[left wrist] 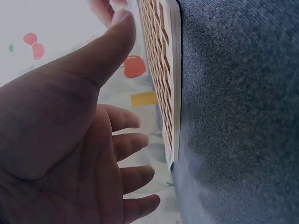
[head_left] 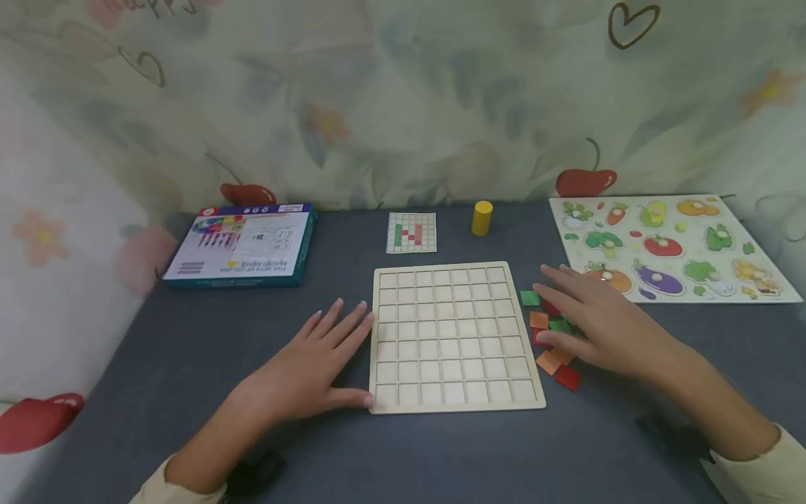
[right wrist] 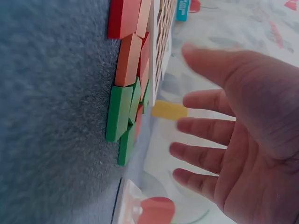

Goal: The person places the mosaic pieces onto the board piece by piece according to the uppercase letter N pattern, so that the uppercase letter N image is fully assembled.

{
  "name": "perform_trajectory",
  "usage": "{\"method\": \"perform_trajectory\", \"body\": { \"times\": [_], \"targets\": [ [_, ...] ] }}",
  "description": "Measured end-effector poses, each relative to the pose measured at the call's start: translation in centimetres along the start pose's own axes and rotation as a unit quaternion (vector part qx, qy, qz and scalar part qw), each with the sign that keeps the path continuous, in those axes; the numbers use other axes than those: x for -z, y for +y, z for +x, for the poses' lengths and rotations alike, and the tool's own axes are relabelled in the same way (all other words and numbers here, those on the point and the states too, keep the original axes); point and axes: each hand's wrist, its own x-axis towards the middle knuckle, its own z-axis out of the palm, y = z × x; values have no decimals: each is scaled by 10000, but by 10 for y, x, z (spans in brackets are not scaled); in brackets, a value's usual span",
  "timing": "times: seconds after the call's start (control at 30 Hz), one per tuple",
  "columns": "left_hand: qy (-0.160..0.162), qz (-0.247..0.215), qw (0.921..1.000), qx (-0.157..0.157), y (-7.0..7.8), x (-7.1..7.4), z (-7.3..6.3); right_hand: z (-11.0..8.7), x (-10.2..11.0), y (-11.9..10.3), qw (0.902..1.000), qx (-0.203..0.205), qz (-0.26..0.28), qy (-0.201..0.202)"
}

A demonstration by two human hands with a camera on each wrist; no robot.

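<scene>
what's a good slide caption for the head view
Left hand beside a gridded board, right hand over red, orange and green tiles.

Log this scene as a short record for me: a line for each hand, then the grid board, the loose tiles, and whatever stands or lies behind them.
Left hand: open, fingers spread, at the left edge of the grid board; contact unclear
Right hand: open above the loose tiles, gripping none
Grid board: pale, flat on the dark table
Loose tiles: green, orange, red; right of the grid board
Pattern card: behind the grid board
Yellow cylinder: upright, right of the card
Box: back left
Vegetable board: back right
</scene>
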Motion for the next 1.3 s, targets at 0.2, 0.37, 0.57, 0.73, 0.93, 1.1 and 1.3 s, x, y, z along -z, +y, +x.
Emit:
{"method": "perform_trajectory", "body": {
  "times": [0.2, 0.37, 0.57, 0.73, 0.93, 1.1, 1.3],
  "targets": [
    [-370, -186, 9991, -133, -3, 2, 8, 20, -4, 7, 9999, 2, 94, -84],
    [-496, -356, 9980, -147, -3, 6, 15, 28, -6, 13, 9991, -234, 226, -286],
    [-537, -446, 9974, -162, -4, 8, 26, 37, -9, 20, 9983, -215, 373, -386],
    [-658, -448, 9967, -164, -5, 7, 33, 43, -11, 20, 9976, -314, 432, -452],
    [-792, -476, 9957, -47, -4, 6, 35, 48, -14, 18, 9963, -550, 444, -492],
    [-853, -368, 9957, 31, -3, 3, 37, 52, -14, 17, 9929, -872, 609, -538],
    [-904, -361, 9952, 73, -2, 2, 37, 55, -12, 17, 9860, -1167, 1032, -601]
  ]
}}
